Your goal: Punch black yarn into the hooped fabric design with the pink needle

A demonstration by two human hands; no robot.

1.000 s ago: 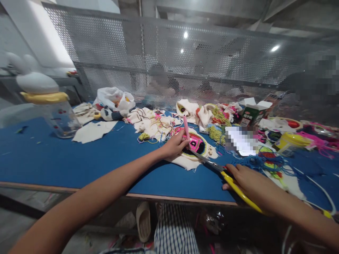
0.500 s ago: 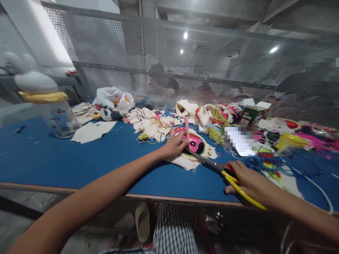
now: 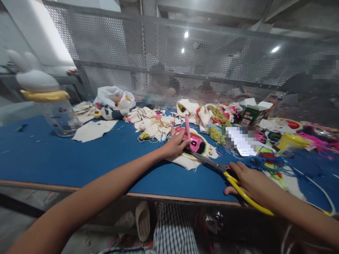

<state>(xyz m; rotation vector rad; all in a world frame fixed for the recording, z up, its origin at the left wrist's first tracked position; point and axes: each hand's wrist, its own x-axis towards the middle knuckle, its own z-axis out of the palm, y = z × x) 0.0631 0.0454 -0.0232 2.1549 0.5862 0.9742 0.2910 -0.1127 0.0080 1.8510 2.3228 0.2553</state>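
Left hand pins my embroidered patch gripping a pink tool; right hand grips scissors, blades pointing toward it.

No legible txt, carton label blurred

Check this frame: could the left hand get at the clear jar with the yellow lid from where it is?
Probably yes. The left hand holds a pink tool on the embroidered patch; only bare blue table lies between it and the jar, though it is a long sideways stretch.
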